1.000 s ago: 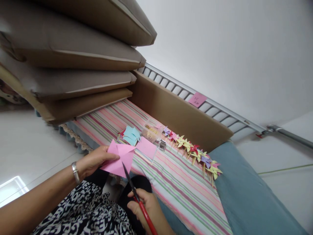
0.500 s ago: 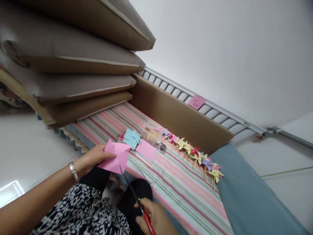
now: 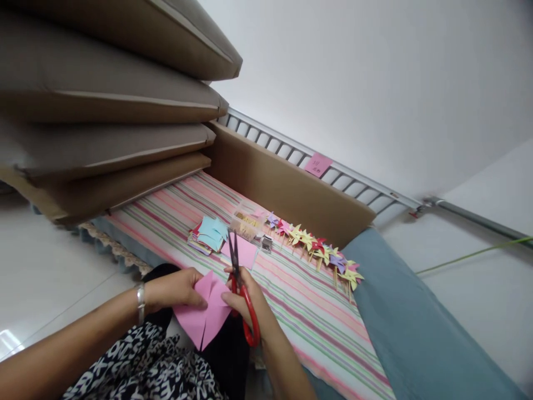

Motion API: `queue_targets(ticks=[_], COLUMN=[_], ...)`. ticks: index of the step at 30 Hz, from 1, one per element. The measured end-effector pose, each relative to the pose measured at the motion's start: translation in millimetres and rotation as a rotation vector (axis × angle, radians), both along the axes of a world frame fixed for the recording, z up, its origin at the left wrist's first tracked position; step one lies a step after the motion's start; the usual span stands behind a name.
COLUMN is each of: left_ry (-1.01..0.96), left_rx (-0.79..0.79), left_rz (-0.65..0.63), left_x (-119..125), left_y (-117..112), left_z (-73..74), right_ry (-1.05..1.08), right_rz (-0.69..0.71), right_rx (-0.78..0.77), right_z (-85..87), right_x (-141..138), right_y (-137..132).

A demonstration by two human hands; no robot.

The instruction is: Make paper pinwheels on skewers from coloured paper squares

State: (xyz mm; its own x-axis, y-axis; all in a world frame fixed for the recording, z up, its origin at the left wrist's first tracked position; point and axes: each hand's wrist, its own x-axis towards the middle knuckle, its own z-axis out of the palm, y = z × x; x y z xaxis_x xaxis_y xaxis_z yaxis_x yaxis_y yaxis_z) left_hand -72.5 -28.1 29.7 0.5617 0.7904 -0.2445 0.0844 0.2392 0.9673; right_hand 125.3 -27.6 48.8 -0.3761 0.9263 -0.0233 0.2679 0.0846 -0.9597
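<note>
A square of pink paper [image 3: 202,319], slit inward from its corners, is held over my lap. My left hand [image 3: 180,291] pinches it from the left, thumb on top. On the opposite side my right hand [image 3: 245,300] touches the paper's edge with its thumb while keeping hold of red-handled scissors [image 3: 234,258]. The scissor blades point up and away from me, slightly apart. Just past them lies a stack of pink paper [image 3: 241,251] on the striped cloth [image 3: 291,294], beside cut light-blue sheets [image 3: 212,230].
A clear box [image 3: 246,221] with small gold pieces and a metal clip [image 3: 266,243] sit near the papers. Several paper pinwheels [image 3: 318,247] on sticks line the far side. Stacked brown cushions [image 3: 125,111] rise at the left; a brown board [image 3: 287,183] stands behind.
The scissors have left the paper's slit and swung upward, blades now pointing away. My right hand has come up to the paper, which has been turned and lowered.
</note>
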Motion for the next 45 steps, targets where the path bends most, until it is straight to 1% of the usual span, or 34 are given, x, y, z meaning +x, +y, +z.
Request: queue_targets(ticks=[2,4,6,8,10,12,14,17,20,23,25,29,32,35,39,45], left_ry=[-0.002,-0.042,-0.144,-0.299,-0.447,-0.548,-0.597,-0.579,-0.504,-0.456,-0.43,-0.353,-0.309,-0.293,-0.26,-0.255], left_rx=[-0.007,-0.034,-0.084,-0.161,-0.232,-0.264,-0.263,-0.237,-0.195,-0.158,-0.143,-0.141,-0.141,-0.122,-0.103,-0.096], left_rz=[0.025,0.069,0.129,0.202,0.282,0.358,0.421,0.519,0.614,0.66,0.67,0.648,0.61,0.58,0.555,0.567], left_x=[-2.5,-7.8,-12.7,-13.6,-8.9,0.2,10.4,19.7,17.6,7.3,-0.5,-10.7,-12.5,-12.2,-11.8,-11.0], left_y=[1.0,1.8,1.3,-1.3,-5.8,-11.2,-15.6,-17.5,-14.5,-10.1,-7.8,-5.4,-4.1,-3.1,-3.8,-6.4], left_z=[0.2,0.2,-0.7,-3.5,-8.3,-14.3,-19.8,-25.2,-26.9,-25.3,-22.5,-14.7,-11.5,-11.2,-8.4,-2.0], right_ry=[-0.019,0.001,0.069,0.168,0.256,0.284,0.264,0.249,0.226,0.164,0.095,-0.089,-0.201,-0.29,-0.361,-0.341], right_rz=[-0.004,-0.045,-0.091,-0.153,-0.218,-0.283,-0.336,-0.384,-0.362,-0.314,-0.245,-0.044,0.036,0.054,0.072,0.075], right_rx=[-0.005,0.02,0.028,0.04,0.073,0.124,0.171,0.209,0.188,0.125,0.075,-0.026,-0.072,-0.098,-0.093,-0.102], right_z=[0.6,0.8,-0.2,-3.7,-10.5,-20.1,-30.3,-39.5,-37.6,-32.4,-32.8,-40.6,-40.1,-30.7,-19.3,-18.4], right_x=[-6.7,-10.8,-14.2,-17.8,-21.4,-24.8,-28.4,-35.5,-41.5,-37.7,-27.3,3.1,19.3,23.5,20.7,20.1], right_y=[1.1,-1.1,-4.3,-6.8,-7.7,-6.7,-4.9,-3.9,-8.8,-19.1,-27.5,-45.9,-58.5,-65.8,-66.6,-63.4])
